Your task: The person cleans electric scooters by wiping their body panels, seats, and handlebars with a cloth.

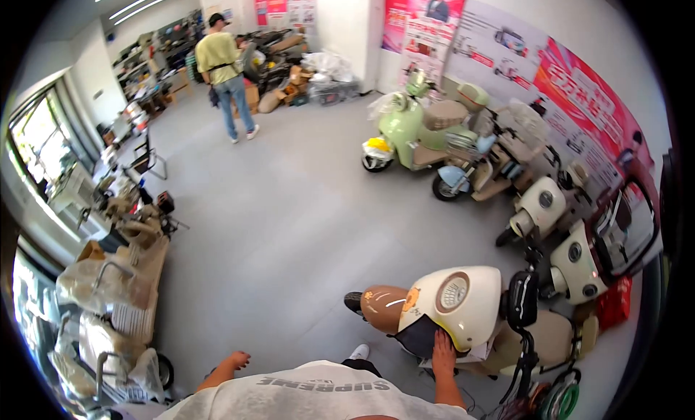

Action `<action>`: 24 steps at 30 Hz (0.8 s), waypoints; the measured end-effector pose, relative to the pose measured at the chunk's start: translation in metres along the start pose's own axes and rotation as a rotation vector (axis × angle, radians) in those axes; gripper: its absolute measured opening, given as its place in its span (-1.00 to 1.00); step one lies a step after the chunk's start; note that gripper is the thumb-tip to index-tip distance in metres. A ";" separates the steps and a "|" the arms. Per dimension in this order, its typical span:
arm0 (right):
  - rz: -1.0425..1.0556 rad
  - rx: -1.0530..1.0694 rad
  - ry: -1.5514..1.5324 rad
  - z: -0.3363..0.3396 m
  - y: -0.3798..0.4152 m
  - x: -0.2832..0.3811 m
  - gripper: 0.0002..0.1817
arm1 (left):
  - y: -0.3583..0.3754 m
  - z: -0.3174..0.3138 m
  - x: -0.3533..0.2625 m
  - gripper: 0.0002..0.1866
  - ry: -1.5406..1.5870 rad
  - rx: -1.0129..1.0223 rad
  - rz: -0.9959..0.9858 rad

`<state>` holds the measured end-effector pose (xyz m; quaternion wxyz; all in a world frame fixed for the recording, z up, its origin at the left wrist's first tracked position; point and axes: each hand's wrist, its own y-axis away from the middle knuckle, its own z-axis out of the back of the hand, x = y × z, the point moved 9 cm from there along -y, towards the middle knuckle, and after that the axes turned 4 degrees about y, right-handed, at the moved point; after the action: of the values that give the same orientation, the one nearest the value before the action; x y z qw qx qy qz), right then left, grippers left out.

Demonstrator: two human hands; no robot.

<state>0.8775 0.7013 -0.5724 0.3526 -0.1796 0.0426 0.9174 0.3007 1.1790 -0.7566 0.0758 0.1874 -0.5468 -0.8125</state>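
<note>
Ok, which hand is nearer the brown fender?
Right. The right hand is at the black panel, close behind the brown fender; the left hand is clear of the scooter, well off to the person's left.

A scooter shop is indicated: a row of scooters (455,179) is parked from one to nearly four o'clock, with promotional posters (585,94) mounted behind it. A cream-and-brown scooter (474,293) is placed between four and five. At ten, cluttered shelves (137,61) are seen; at eleven, boxes (297,75) are heaped.
</note>
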 end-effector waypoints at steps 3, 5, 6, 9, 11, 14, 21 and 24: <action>-0.040 -0.142 -0.028 0.024 0.007 -0.008 -0.40 | -0.014 -0.004 -0.050 -0.52 -0.127 0.048 -0.039; -0.086 -0.149 -0.054 0.028 0.009 -0.012 -0.40 | -0.018 0.000 -0.092 -0.53 -0.232 0.065 -0.096; -0.094 -0.165 -0.076 0.030 0.010 -0.011 -0.41 | -0.015 -0.001 -0.114 -0.53 -0.302 0.084 -0.138; -0.186 -0.187 -0.070 0.027 0.013 -0.016 -0.50 | 0.008 0.005 -0.184 -0.54 -0.343 0.051 -0.195; -0.228 -0.233 -0.107 0.026 0.015 -0.020 -0.61 | 0.011 0.008 -0.224 -0.54 -0.366 0.038 -0.224; -0.320 -0.284 -0.188 0.023 0.017 -0.029 -0.63 | 0.011 0.005 -0.274 -0.54 -0.406 0.030 -0.256; -0.704 -0.372 -0.426 0.071 -0.014 -0.072 -0.50 | 0.002 -0.040 -0.344 -0.57 -0.445 0.076 -0.266; -0.723 -0.440 -0.406 0.107 -0.041 -0.095 -0.46 | -0.011 -0.058 -0.357 -0.56 -0.618 0.174 -0.387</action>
<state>0.9379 0.6942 -0.4366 0.6043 -0.0704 -0.2880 0.7396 0.6520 1.2504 -0.7066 -0.2638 0.0390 -0.5656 -0.7804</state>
